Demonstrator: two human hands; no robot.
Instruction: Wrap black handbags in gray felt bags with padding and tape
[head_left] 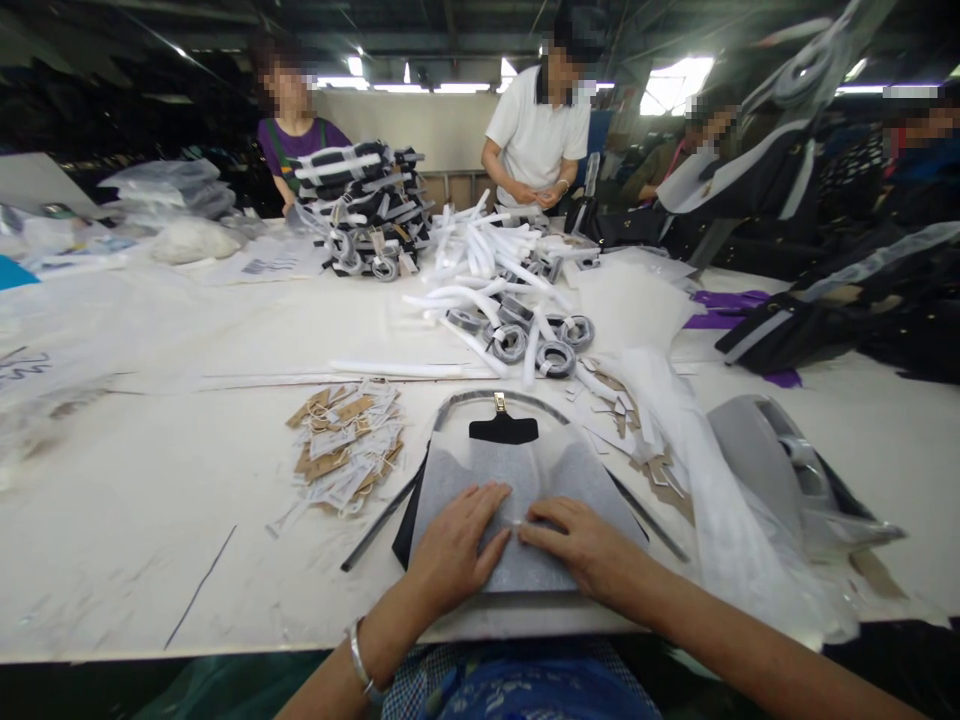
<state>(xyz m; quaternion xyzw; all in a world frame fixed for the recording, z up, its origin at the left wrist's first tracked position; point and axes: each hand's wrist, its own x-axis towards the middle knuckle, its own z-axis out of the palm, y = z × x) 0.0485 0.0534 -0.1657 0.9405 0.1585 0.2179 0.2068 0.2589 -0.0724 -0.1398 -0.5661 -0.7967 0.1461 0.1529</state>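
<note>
A black handbag (405, 530) lies on the table in front of me, its front covered by a pale grey protective sheet (450, 480). At its top show a black flap with a gold clasp (500, 403) and a handle wrapped in grey (457, 400). My left hand (461, 535) rests on the sheet, fingers stretched forward. Beside it, my right hand (574, 540) also lies on the sheet with fingers extended and slightly bent. The two hands are close together but apart, near the middle of the bag. A strap end (652, 515) sticks out on the right.
Paper tags (349, 445) with strings lie in a heap on the left. White foam rods (487, 250) and coiled straps (555, 358) are piled farther back. A wrapped grey bag (765, 460) and plastic sheeting (720, 530) lie on the right. Co-workers stand across the table.
</note>
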